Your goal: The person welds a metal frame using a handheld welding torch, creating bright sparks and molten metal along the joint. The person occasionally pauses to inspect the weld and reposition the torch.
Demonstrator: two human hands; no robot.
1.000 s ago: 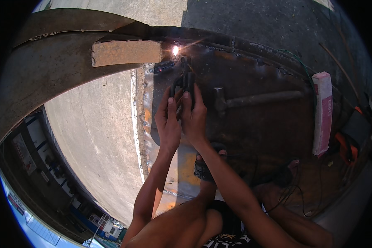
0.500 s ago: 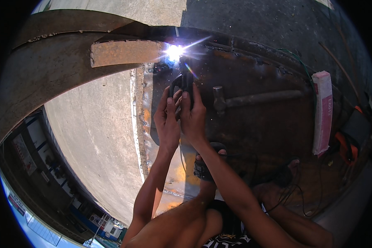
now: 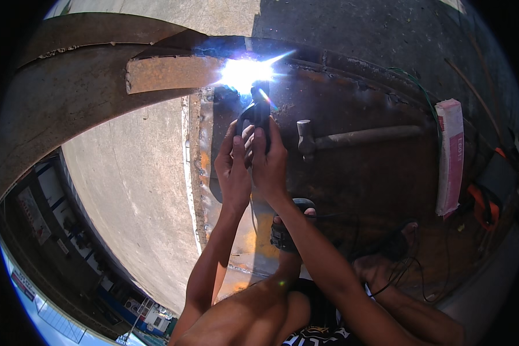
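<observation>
Both my hands grip a dark welding electrode holder [image 3: 262, 109] held out ahead of me. My left hand [image 3: 233, 173] closes on its left side, and my right hand [image 3: 270, 167] wraps its right side, the two side by side. Just past the holder burns a bright white-blue welding arc [image 3: 247, 72], whose glare hides the electrode and the joint. It sits at the right end of a rusty flat steel strip [image 3: 176, 74], where the strip meets a dark steel plate [image 3: 352, 179].
A hammer [image 3: 363, 136] lies on the plate right of my hands. Farther right stands a pink and white box [image 3: 451, 158], near an orange and black object [image 3: 483, 207]. A curved steel band [image 3: 69, 86] sweeps left. Black cable [image 3: 412, 271] lies near my feet.
The arc's glare has grown larger and brighter, spreading over more of the strip's end and lighting the plate and hammer more. My hands have hardly moved.
</observation>
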